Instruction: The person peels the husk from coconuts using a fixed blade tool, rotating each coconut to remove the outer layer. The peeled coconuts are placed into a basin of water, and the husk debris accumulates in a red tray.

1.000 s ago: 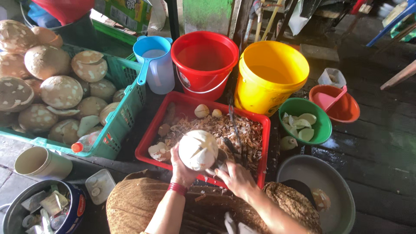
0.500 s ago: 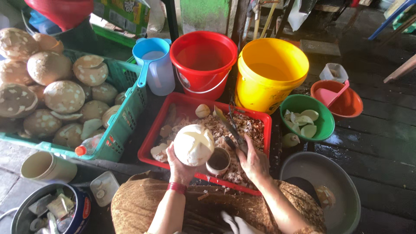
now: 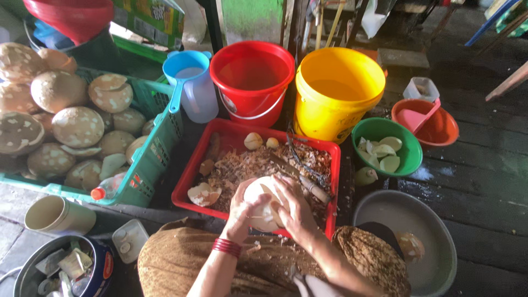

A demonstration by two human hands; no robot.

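Both hands clasp a pale, round peeled coconut (image 3: 263,206) above the near edge of a red rectangular plastic tray (image 3: 190,176) littered with brown husk shavings (image 3: 247,165); the left hand (image 3: 242,212) cups its left side, the right hand (image 3: 294,209) presses over its right, beside a wooden-handled knife (image 3: 308,184)

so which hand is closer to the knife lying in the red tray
Right. The right hand grips the peeled coconut just below and left of the knife in the red tray; the left hand holds the coconut's far side.
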